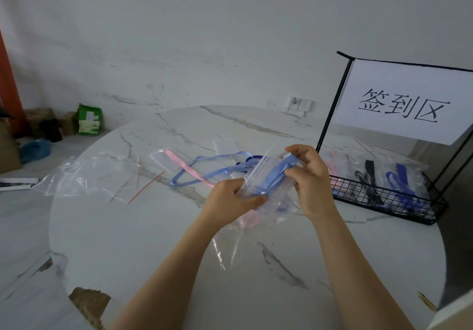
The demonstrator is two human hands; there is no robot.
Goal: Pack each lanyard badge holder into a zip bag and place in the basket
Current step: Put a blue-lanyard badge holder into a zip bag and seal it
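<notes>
Bag slants up-right between both hands.
Left hand grips low end, right hand pinches top; basket nearer right hand.

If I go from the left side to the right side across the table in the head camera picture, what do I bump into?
Crumpled clear plastic bag → pink lanyard badge holder → left hand → zip bag with a blue lanyard in it, gripped by both hands → right hand → black wire basket.
</notes>
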